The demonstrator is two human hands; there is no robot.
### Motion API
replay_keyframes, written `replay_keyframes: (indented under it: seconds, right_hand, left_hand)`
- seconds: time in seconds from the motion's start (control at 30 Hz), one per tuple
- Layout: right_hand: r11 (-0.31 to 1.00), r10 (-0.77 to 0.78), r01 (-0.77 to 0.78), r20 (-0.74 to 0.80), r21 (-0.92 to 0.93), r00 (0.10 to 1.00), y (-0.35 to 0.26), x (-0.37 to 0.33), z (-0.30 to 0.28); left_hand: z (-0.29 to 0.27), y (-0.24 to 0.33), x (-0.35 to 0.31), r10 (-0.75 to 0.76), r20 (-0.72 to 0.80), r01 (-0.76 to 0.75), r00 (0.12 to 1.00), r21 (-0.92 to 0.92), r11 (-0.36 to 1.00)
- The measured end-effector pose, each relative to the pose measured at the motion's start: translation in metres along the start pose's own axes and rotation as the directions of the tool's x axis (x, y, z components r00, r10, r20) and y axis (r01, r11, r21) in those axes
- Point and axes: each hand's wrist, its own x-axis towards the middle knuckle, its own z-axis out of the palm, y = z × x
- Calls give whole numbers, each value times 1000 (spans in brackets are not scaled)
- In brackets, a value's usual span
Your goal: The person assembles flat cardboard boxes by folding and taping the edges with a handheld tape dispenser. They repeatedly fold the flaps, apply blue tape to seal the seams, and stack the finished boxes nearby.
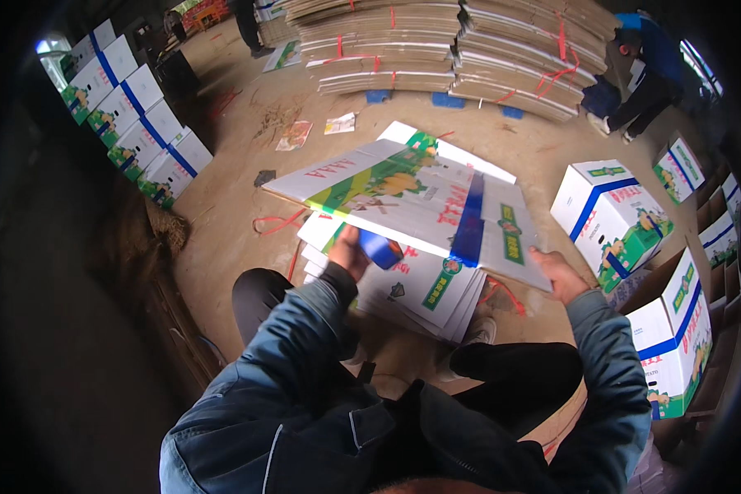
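A flattened white cardboard box (387,189), printed green with yellow produce, lies tilted in front of me above a stack of similar flat boxes (424,288). Across its right part runs a strip of blue tape (467,216). My left hand (350,253) is closed on a roll of blue tape (380,249) at the near edge of the box; some fingers are hidden there. At the right end, my right hand (558,276) grips the box's edge, its fingertips partly out of sight.
Taped-up boxes (613,218) stand at the right, one nearer box (675,337) beside my right arm. More taped boxes (144,132) are piled at the left. Bundled cardboard (379,45) rises at the back. A person (654,66) bends at the far right. Red straps (276,222) litter the floor.
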Motion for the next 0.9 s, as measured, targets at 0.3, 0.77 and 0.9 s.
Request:
replay_keyframes:
  seconds: [0.3, 0.77, 0.9]
  right_hand:
    - [947, 22, -14, -22, 321, 1000, 87, -37, 111]
    - [876, 275, -317, 165, 363, 947, 223, 15, 160]
    - [864, 459, -465, 75, 194, 885, 212, 25, 172]
  left_hand:
    - [14, 89, 15, 156, -174, -203, 972, -300, 932]
    - [69, 95, -49, 539, -106, -494, 835, 285, 821]
    - [125, 80, -104, 628, 123, -595, 768, 500, 630]
